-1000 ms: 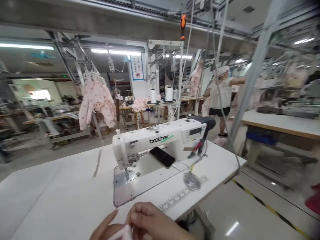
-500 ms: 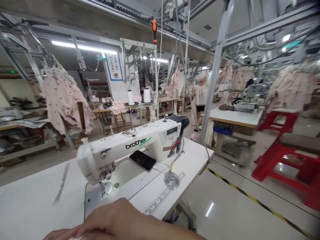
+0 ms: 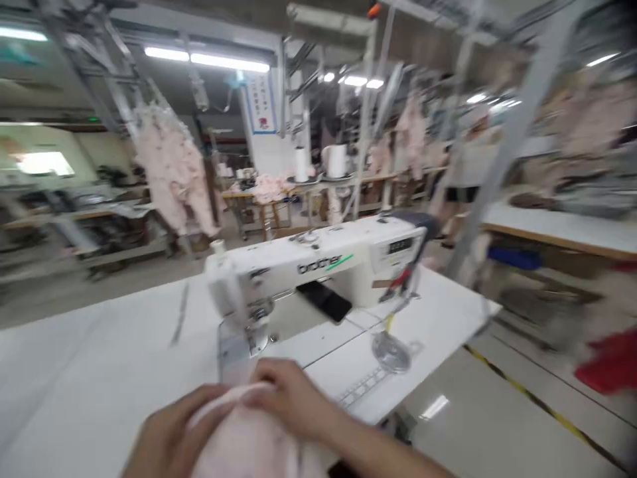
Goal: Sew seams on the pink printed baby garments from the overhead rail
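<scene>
A pale pink piece of fabric is bunched up at the bottom of the view, in front of the white sewing machine. My left hand grips its left side, fingers curled over the cloth's upper edge. On the right, my right hand pinches that same edge. Both hands are slightly blurred and sit just short of the metal needle plate. The lower part of the fabric runs out of the frame.
On the white table a black phone lies under the machine arm. Nearer the right edge are a clear round dish and a ruler marking. Thread cones stand behind. Pink garments hang at left; a person stands at back right.
The view has swung left, so the machine appears farther right. Both hands and the pink fabric have come up into view; earlier mostly one hand showed, with only a sliver of cloth.
</scene>
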Demonstrator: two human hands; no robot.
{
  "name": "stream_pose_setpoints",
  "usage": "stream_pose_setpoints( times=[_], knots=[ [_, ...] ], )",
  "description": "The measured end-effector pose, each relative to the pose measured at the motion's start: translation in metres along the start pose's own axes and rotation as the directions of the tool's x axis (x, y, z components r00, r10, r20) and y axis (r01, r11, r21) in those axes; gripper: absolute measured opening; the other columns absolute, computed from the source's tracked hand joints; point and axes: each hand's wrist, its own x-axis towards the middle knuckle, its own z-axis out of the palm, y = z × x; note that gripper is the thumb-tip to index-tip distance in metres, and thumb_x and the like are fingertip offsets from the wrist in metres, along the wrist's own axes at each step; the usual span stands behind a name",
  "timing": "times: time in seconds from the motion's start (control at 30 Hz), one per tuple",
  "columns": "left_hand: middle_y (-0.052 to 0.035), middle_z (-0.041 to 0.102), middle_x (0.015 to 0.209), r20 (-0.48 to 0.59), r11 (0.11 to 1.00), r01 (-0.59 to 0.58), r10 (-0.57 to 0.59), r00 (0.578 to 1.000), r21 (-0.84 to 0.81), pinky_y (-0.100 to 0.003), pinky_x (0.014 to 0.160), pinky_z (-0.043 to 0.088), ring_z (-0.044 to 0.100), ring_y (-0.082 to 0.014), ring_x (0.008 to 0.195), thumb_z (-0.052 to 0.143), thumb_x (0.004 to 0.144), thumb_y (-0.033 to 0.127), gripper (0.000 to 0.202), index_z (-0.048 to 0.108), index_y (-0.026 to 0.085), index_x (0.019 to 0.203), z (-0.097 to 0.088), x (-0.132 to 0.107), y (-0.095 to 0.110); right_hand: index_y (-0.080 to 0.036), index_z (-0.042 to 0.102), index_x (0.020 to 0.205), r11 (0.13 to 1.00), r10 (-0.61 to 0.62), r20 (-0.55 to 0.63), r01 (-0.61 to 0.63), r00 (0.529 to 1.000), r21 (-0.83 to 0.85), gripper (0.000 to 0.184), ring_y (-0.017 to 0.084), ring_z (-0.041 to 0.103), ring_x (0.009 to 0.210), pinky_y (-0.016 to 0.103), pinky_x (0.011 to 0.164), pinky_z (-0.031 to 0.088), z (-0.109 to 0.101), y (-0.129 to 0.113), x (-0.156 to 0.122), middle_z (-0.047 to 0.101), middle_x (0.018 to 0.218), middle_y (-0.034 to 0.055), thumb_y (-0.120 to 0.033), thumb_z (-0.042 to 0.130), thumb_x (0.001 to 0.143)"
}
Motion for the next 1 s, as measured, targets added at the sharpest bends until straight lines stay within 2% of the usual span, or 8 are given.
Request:
stream_pose_setpoints(
  times=[0.07,0.13,0.23,0.33,0.4,0.67,0.83,1.0],
  knots=[
    [-0.0028,0.069,0.089,0.210,0.995,0.068,-0.052,0.976,-0.068,-0.025,0.078,0.048,0.062,-0.0227,0.089,0.054,0.077,0.049,0.034,0.069,0.021,0.089,-0.010,0.001,0.000,-0.016,0.055,0.065,0.978,0.102,0.130,-0.123,0.986,0.170,0.016,0.012,0.049,0.063,0.021,0.058,0.036,-0.005,0.008,0.006,0.051,0.062,-0.0031,-0.028,0.059,0.076],
    [-0.0045,0.067,0.094,0.289,0.984,0.106,-0.060,0.955,-0.146,-0.026,0.080,0.046,0.060,-0.0219,0.092,0.050,0.081,0.042,0.031,0.066,0.018,0.092,-0.013,0.012,-0.001,-0.016,0.055,0.066,0.977,0.111,0.164,-0.138,0.980,0.164,0.020,0.013,0.048,0.064,0.022,0.058,0.034,-0.007,0.016,0.018,0.051,0.064,-0.0023,-0.032,0.056,0.077],
    [-0.0052,0.066,0.097,0.238,0.991,0.092,-0.067,0.969,-0.094,-0.027,0.079,0.043,0.058,-0.0208,0.092,0.047,0.082,0.035,0.026,0.064,0.017,0.091,-0.008,0.035,-0.010,-0.018,0.054,0.066,0.989,0.125,0.081,-0.117,0.989,-0.096,0.021,0.015,0.050,0.067,0.023,0.058,0.033,-0.005,0.024,0.037,0.052,0.064,-0.0020,-0.034,0.054,0.079],
    [-0.0041,0.066,0.092,0.184,0.995,0.096,-0.100,0.978,0.035,-0.027,0.074,0.041,0.058,-0.0195,0.087,0.046,0.080,0.029,0.022,0.064,0.018,0.086,0.003,0.058,-0.021,-0.020,0.053,0.071,0.905,0.185,-0.005,-0.172,0.983,-0.389,0.013,0.015,0.051,0.064,0.024,0.057,0.031,-0.003,0.029,0.057,0.053,0.061,-0.0025,-0.030,0.054,0.078],
    [-0.0028,0.066,0.085,0.170,0.991,0.107,-0.119,0.978,0.081,-0.027,0.069,0.040,0.058,-0.0186,0.081,0.048,0.077,0.028,0.020,0.065,0.018,0.081,0.008,0.069,-0.027,-0.020,0.052,0.070,0.857,0.231,-0.034,-0.220,0.972,-0.465,0.010,0.015,0.050,0.060,0.024,0.055,0.029,-0.003,0.033,0.068,0.053,0.060,-0.0026,-0.027,0.054,0.077],
    [0.0001,0.064,0.073,0.142,0.984,0.138,-0.153,0.978,0.113,-0.025,0.057,0.036,0.056,-0.0155,0.067,0.045,0.077,0.024,0.019,0.063,0.019,0.075,0.016,0.084,-0.029,-0.021,0.046,0.060,0.816,0.374,-0.028,-0.344,0.927,-0.464,0.016,0.012,0.044,0.048,0.024,0.049,0.026,-0.007,0.040,0.083,0.047,0.051,-0.0048,-0.027,0.050,0.075],
    [-0.0015,0.066,0.083,0.106,0.984,0.125,-0.139,0.985,0.128,-0.025,0.062,0.039,0.059,-0.0182,0.077,0.044,0.077,0.022,0.019,0.063,0.019,0.075,0.020,0.087,-0.028,-0.020,0.048,0.059,0.812,0.308,-0.037,-0.283,0.951,-0.510,0.016,0.014,0.047,0.055,0.024,0.050,0.026,-0.010,0.042,0.086,0.052,0.057,-0.0015,-0.021,0.048,0.075],
    [-0.0043,0.066,0.084,0.120,0.985,0.097,-0.115,0.986,0.140,-0.027,0.068,0.042,0.059,-0.0208,0.082,0.044,0.080,0.024,0.019,0.062,0.018,0.081,0.020,0.089,-0.027,-0.018,0.054,0.065,0.807,0.266,-0.056,-0.254,0.962,-0.534,0.012,0.016,0.051,0.062,0.025,0.054,0.031,-0.011,0.047,0.086,0.057,0.065,0.0016,-0.022,0.050,0.075]
  ],
)
